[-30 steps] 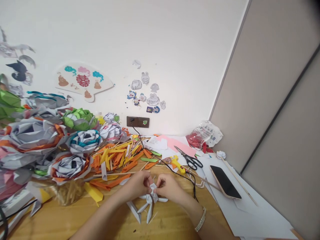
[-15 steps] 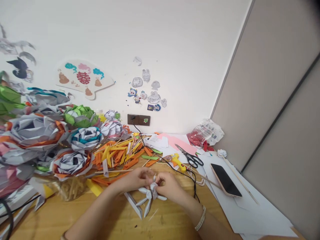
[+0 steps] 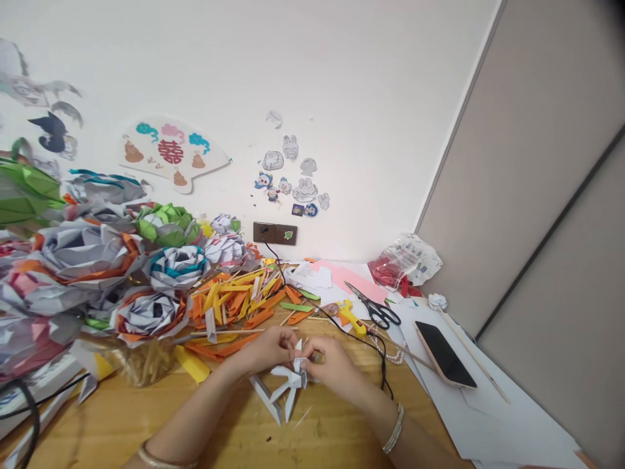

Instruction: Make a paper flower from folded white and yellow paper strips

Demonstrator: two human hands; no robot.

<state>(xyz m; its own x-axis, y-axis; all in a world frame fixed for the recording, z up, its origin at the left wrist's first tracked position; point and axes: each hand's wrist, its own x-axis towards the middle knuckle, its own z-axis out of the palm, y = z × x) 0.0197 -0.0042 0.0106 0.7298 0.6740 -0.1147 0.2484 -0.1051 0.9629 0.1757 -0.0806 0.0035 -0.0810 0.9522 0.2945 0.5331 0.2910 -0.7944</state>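
A: Where is the folded white paper piece (image 3: 294,379), and who has it?

B: Between the two hands, low over the wooden table (image 3: 234,436), its narrow arms splaying towards the person. The left hand (image 3: 270,348) pinches near its upper part, thumb against finger, and the right hand (image 3: 332,365) pinches its right side, with the other fingers curled in. I can't tell exactly which fold each fingertip is on

A: So what could go wrong?

B: Uneven pulling, I'd say. With both grips so close to the middle, a hard tug by one hand could tear the paper or twist an arm out of line; too firm a squeeze could crush a crease

A: And round about?

B: The black cord (image 3: 383,371) runs close to the right forearm. If the arm swung outwards it could snag the cord and drag the yellow glue gun (image 3: 355,322). Whether the gun is hot, I can't tell, but a hot tip could mark the paper strips near it

A: Anything under the hands?

B: A white folded strip (image 3: 267,398) lies just beside the piece, below the left hand. A lowered wrist could flatten it or catch it and slide it away
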